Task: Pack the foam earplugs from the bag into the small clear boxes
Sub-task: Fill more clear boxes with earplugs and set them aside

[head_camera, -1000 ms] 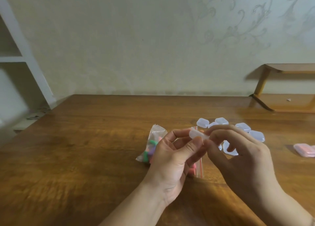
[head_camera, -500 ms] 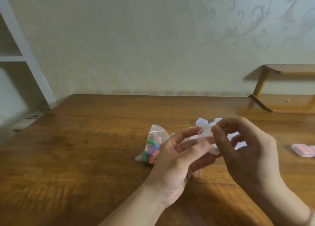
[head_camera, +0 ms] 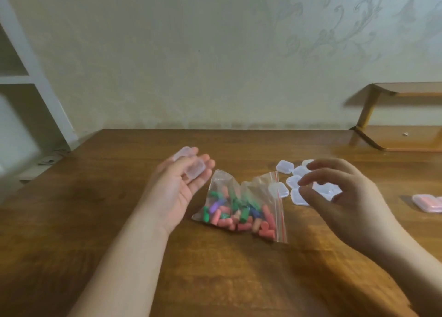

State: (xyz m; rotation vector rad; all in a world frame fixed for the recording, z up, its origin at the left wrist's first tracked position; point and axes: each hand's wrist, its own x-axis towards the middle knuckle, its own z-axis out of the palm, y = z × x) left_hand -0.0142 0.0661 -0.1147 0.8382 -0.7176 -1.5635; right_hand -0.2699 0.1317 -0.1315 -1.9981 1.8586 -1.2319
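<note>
A clear zip bag (head_camera: 257, 188) of red, green, blue and purple foam earplugs (head_camera: 239, 212) lies on the wooden table (head_camera: 83, 221), between my hands. My left hand (head_camera: 174, 194) is palm up to the left of the bag. An opened small clear box (head_camera: 193, 169) rests on its straight fingers, with the lid hanging past the fingertips. My right hand (head_camera: 344, 204) hovers to the right of the bag, fingers loosely curled and holding nothing. It is over a cluster of several empty clear boxes (head_camera: 284, 167) and hides some of them.
A closed box with pink earplugs inside (head_camera: 428, 203) lies at the right edge. A low wooden shelf (head_camera: 401, 138) stands at the back right of the table, and a white shelf unit (head_camera: 35, 82) stands off the left side. A wall runs behind.
My hands were together opening a clear box over the bag. They have parted: the left moved left with the opened box on it, and the right let go and moved right.
</note>
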